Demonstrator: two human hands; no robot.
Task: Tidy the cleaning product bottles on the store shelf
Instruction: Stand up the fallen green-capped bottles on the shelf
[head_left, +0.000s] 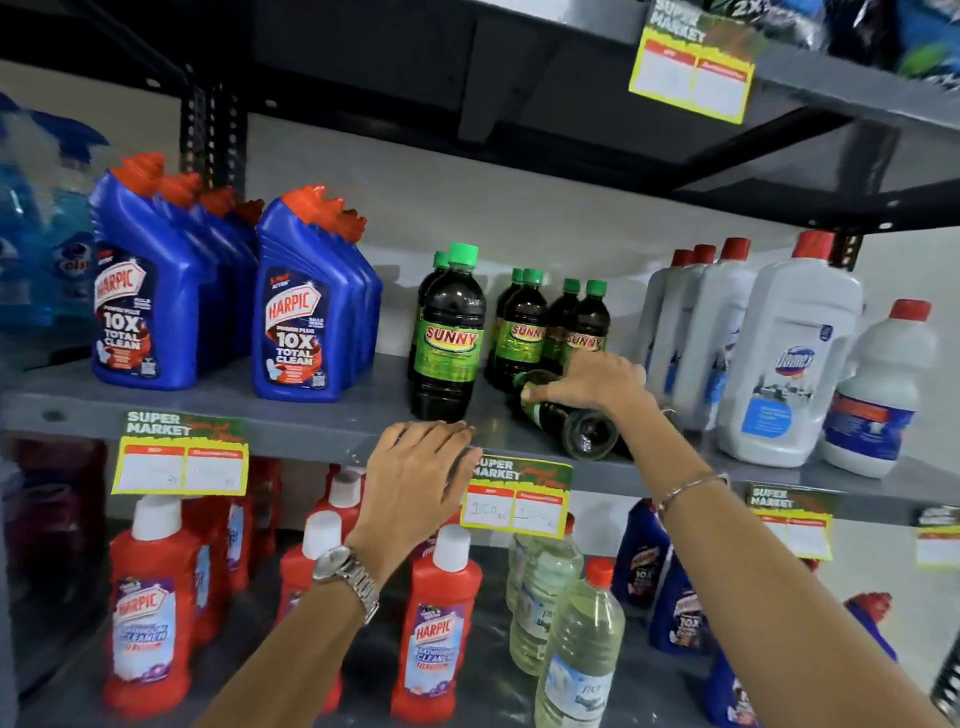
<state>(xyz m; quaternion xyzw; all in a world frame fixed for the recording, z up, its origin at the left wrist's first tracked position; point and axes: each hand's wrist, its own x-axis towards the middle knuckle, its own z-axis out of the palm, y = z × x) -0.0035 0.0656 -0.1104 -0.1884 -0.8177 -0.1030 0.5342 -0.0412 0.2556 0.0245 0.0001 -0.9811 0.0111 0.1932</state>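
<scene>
- The right hand (597, 382) was closed over a fallen dark bottle (566, 415), fingers wrapped round its neck end; the bottle lay on its side near the front edge of the middle shelf (311, 415), base pointing outward.
- The left hand (415, 467) lay flat and open on that front edge, holding nothing (apparently just bracing).
- Just behind the fallen one stood more green-capped Sunny bottles (524, 332), and one taller Sunny bottle (449, 332) stood just left of the grip, close to the edge.
- Towards the left end stood blue Harpic bottles (301, 317); towards the right end, white Domex bottles (784, 353).
- Risk, as I judged it: swinging the lying bottle upright could clip the standing neighbours and topple them, or its base could roll off the front edge if the hold on the neck slipped.
- The fallen bottle's cap and label were mostly hidden under the hand; whether it leaked could not be told. Price tags (514, 501) were too blurred to read surely.
</scene>
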